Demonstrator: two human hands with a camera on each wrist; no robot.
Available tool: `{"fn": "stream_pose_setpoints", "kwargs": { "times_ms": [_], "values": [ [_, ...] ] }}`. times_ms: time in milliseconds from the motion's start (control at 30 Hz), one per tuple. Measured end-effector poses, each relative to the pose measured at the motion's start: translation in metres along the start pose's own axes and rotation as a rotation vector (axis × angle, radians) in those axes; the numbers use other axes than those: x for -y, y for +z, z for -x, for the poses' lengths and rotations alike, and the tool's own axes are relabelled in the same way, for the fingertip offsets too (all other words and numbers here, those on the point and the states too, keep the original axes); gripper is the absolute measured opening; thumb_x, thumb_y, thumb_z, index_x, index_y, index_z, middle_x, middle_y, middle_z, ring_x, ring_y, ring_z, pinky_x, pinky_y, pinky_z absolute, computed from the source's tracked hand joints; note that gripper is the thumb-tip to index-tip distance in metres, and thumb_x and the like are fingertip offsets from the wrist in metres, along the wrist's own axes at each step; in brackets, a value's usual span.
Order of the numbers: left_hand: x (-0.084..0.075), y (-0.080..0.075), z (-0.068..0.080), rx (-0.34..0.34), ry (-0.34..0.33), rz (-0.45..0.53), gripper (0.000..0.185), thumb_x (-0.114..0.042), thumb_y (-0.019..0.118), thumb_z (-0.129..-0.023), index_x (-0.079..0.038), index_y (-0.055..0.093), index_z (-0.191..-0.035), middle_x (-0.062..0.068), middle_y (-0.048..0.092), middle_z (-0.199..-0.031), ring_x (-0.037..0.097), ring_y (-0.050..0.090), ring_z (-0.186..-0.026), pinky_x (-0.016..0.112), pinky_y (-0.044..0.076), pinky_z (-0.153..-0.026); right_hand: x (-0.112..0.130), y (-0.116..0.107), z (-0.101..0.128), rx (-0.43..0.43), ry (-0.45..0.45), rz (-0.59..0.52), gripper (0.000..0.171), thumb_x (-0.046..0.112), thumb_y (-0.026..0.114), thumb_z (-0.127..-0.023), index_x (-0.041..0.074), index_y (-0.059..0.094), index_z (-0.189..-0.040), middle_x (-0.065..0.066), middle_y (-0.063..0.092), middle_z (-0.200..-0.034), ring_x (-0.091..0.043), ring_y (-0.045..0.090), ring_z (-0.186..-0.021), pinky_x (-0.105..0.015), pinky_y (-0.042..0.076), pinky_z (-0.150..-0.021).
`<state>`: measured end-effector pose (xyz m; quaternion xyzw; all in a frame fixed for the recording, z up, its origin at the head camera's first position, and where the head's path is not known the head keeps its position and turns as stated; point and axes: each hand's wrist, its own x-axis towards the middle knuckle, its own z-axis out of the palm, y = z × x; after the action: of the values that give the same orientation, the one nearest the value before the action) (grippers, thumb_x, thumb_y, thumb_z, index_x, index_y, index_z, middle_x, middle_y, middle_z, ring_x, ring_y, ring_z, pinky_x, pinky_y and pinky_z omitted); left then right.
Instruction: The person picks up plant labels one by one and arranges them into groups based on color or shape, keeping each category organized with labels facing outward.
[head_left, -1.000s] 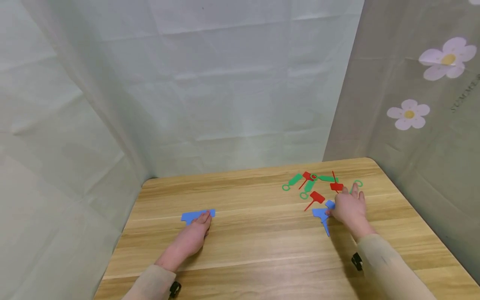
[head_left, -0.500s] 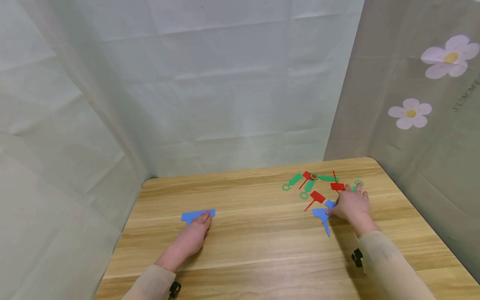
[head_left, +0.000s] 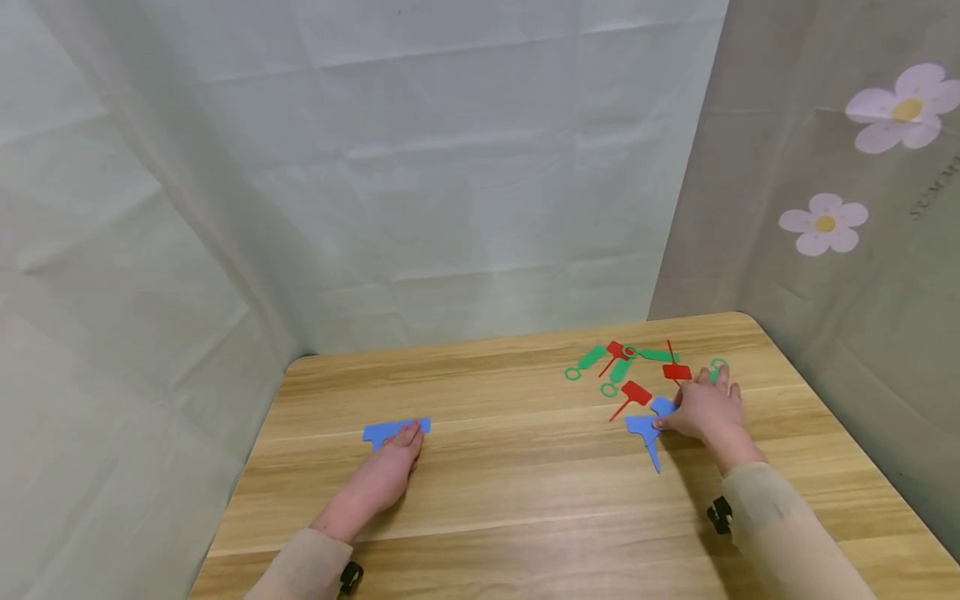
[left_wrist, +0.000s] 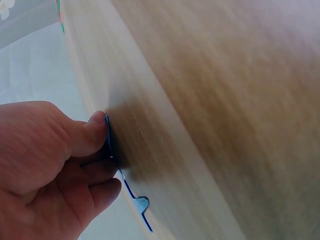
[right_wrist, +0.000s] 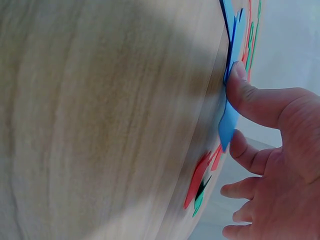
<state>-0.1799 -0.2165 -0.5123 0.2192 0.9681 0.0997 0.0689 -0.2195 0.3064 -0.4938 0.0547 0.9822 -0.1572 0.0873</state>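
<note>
In the head view my left hand (head_left: 392, 468) lies over a blue T-shaped plant label (head_left: 375, 434) on the table's left half. The left wrist view shows the thumb and curled fingers pinching that label (left_wrist: 141, 204) at its edge. My right hand (head_left: 708, 412) is at the right, its thumb and forefinger pinching a blue plant label (head_left: 662, 406), while its other fingers spread loosely. That label (right_wrist: 229, 119) overlaps a second blue T-shaped label (head_left: 641, 426), whose pointed stem aims toward me. The right hand partly covers a green ring tag (head_left: 718, 364).
Red T-shaped labels (head_left: 636, 392) and several green ring tags (head_left: 592, 357) lie scattered at the table's back right, some overlapping. The wooden table (head_left: 510, 500) ends at a pale cloth backdrop (head_left: 480, 183). A flowered cloth (head_left: 795, 292) hangs along the right side.
My right hand has shifted slightly right, its fingers spreading a little more over the green ring tag. The left hand and its blue label stay in place.
</note>
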Motion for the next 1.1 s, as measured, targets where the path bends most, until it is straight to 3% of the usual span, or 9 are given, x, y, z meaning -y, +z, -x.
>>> {"fn": "stream_pose_setpoints", "kwargs": {
  "times_ms": [500, 800, 967, 1100],
  "values": [
    [0.001, -0.001, 0.0, -0.005, 0.005, 0.018, 0.045, 0.006, 0.058, -0.106, 0.019, 0.049, -0.148, 0.034, 0.045, -0.158, 0.05, 0.045, -0.146, 0.062, 0.04, -0.118, 0.002, 0.002, -0.003, 0.03, -0.004, -0.016, 0.068, 0.044, 0.091, -0.081, -0.009, 0.07, -0.118, -0.054, 0.019, -0.155, -0.073, -0.009, -0.148, -0.082, 0.007, -0.118],
    [0.004, -0.001, -0.002, -0.003, 0.011, 0.031, 0.045, 0.006, 0.059, -0.105, 0.018, 0.05, -0.148, 0.033, 0.045, -0.159, 0.049, 0.045, -0.147, 0.061, 0.04, -0.118, -0.011, 0.003, 0.0, -0.043, -0.061, -0.077, 0.053, 0.044, 0.094, -0.079, 0.001, 0.067, -0.092, -0.047, 0.042, -0.138, -0.075, 0.002, -0.145, -0.083, 0.017, -0.113],
    [0.005, -0.002, -0.003, -0.009, 0.024, 0.039, 0.045, 0.006, 0.06, -0.105, 0.019, 0.051, -0.147, 0.033, 0.046, -0.158, 0.049, 0.046, -0.146, 0.061, 0.041, -0.118, -0.013, -0.001, 0.002, -0.058, -0.109, -0.092, 0.052, 0.043, 0.094, -0.079, 0.0, 0.066, -0.091, -0.039, 0.053, -0.123, -0.076, 0.011, -0.14, -0.082, 0.026, -0.107],
    [0.004, -0.002, -0.002, 0.009, 0.011, 0.04, 0.046, 0.005, 0.06, -0.105, 0.018, 0.05, -0.148, 0.033, 0.045, -0.159, 0.049, 0.045, -0.147, 0.06, 0.04, -0.119, -0.013, -0.004, 0.004, -0.059, -0.142, -0.125, 0.046, 0.039, 0.089, -0.087, -0.001, 0.068, -0.093, -0.047, 0.049, -0.134, -0.08, 0.011, -0.14, -0.085, 0.027, -0.108]
  ]
}}
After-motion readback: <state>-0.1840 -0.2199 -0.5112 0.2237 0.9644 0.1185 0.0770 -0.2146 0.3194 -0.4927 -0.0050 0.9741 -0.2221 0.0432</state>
